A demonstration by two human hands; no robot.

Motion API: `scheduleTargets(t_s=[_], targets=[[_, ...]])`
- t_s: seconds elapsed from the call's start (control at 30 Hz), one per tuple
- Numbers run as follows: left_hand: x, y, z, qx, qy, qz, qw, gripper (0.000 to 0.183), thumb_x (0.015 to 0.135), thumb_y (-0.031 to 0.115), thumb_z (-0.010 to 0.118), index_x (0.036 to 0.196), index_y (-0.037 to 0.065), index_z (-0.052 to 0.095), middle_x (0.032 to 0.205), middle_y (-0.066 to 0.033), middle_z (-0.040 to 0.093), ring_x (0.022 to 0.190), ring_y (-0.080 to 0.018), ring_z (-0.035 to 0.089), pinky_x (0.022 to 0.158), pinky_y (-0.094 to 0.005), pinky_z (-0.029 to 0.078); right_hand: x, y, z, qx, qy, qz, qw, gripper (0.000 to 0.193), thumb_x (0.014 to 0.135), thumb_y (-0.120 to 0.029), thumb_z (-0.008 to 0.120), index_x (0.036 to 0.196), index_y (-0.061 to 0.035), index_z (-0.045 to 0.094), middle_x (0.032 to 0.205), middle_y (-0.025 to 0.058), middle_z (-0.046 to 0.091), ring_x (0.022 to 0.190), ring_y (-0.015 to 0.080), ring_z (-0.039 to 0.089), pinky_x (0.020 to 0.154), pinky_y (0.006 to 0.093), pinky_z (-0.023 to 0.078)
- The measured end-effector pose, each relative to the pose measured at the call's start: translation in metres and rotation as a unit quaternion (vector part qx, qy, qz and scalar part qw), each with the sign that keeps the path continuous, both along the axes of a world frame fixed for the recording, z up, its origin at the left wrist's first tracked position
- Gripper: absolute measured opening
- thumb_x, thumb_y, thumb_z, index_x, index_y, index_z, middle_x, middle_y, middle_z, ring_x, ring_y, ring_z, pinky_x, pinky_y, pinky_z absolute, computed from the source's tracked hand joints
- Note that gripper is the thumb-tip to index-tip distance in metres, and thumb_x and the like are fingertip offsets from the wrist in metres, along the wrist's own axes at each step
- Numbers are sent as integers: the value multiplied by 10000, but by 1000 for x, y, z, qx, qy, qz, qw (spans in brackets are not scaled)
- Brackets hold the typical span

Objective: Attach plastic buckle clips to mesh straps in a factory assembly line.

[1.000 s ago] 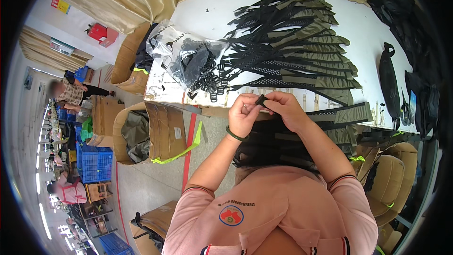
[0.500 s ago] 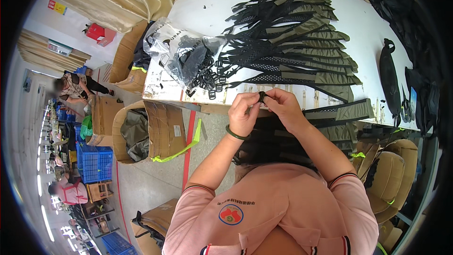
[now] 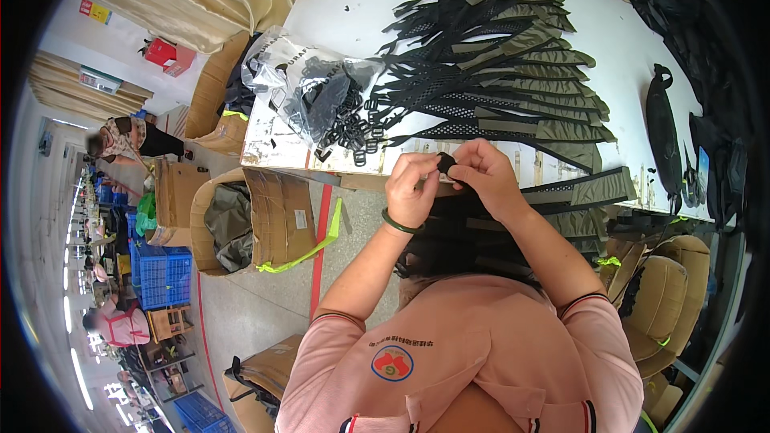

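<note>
Small black piece [image 3: 446,164] pinched in front of the strap pile [image 3: 513,72]

The strap pile, of black mesh and olive fabric, lies fanned out in layers on the white worktop [image 3: 345,8]. Just on its near side, about the worktop's front edge, the two hands are close together on the small black piece. The left hand [image 3: 413,187] grips it between thumb and fingertips, with a dark green bangle [image 3: 401,224] round the wrist; the right hand [image 3: 486,178] pinches it from the other side. The fingers cover much of the piece, so its exact form cannot be told.

To the left of the strap pile, a clear plastic bag [image 3: 309,72] lies with loose black buckles [image 3: 357,132] spilled beside it, close to the straps' narrow ends. On the pile's near right, another strap [image 3: 589,190] lies with its olive end over the front edge. Well to the right of the pile is a long black pouch [image 3: 662,128]. Farther left and nearer than the pile, an open cardboard box [image 3: 281,224] holds grey-green fabric [image 3: 230,228].
</note>
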State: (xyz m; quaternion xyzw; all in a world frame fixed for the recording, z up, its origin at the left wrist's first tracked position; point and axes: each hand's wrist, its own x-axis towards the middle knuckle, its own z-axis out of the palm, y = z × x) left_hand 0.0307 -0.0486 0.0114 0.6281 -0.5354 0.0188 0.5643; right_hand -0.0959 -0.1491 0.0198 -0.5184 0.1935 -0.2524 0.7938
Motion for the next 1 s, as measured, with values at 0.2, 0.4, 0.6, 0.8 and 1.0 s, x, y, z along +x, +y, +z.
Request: scheduleTargets(t_s=[0.2, 0.4, 0.6, 0.8, 1.0], targets=[[-11, -2, 2, -16, 231, -45, 972, 213, 770, -119, 583, 940, 10, 587, 981, -100, 586, 827, -186, 596, 762, -282, 485, -2, -8, 7, -274, 33, -9, 961, 108, 787, -15, 626, 892, -41, 622, 766, 35, 617, 696, 136, 573, 665, 273, 429], [-7, 1, -5, 45, 664, -207, 717, 55, 917, 114, 551, 932, 62, 554, 742, -20, 578, 676, -108, 566, 636, -228, 471, -9, -8, 1, -456, 26, -53, 888, 134, 748, 20, 603, 841, -70, 637, 815, 58, 591, 708, 250, 556, 736, 324, 416], [-13, -7, -3, 58, 586, -154, 794, 49, 894, 76, 584, 872, 62, 542, 777, -17, 611, 595, -72, 549, 547, -189, 452, -17, 0, 8, -393, 4, -63, 917, 144, 754, 31, 623, 855, -72, 622, 768, 35, 545, 690, 160, 531, 671, 273, 418], [-13, -13, -5, 42, 572, -112, 811, 72, 863, 48, 614, 851, 72, 547, 728, 12, 592, 616, -46, 513, 560, -185, 410, -11, -7, 1, -64, 70, 2, 996, 200, 749, -17, 687, 869, -52, 532, 741, -8, 527, 672, 53, 494, 582, 203, 410], [-12, 1, -7, 86, 348, -76, 930, 43, 833, 20, 638, 853, 39, 606, 783, -11, 615, 707, -64, 569, 651, -202, 466, -4, 1, -8, -115, 102, -28, 988, 244, 731, -40, 711, 835, -86, 495, 696, -45, 477, 637, 54, 460, 564, 197, 384]])
